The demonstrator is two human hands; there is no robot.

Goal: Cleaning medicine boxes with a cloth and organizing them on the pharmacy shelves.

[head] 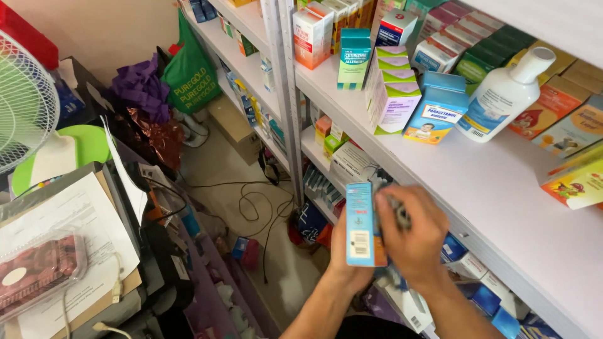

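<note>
My left hand (344,254) grips a tall light-blue box (360,223) upright from behind, its side with a barcode facing me. My right hand (414,235) is closed around the box's right side and over a small dark object (397,212) that I cannot make out. Both hands are held in front of the lower edge of a white shelf (496,194). On that shelf stand a white plastic bottle (502,97), a blue box with a child's picture (436,108) and a green and white box (392,94).
White shelving runs up the right, packed with several small medicine boxes. A green bag (190,72) hangs at the back. Black cables (251,201) lie on the floor. A white fan (25,100), papers (69,226) and a clear plastic container (38,267) sit at the left.
</note>
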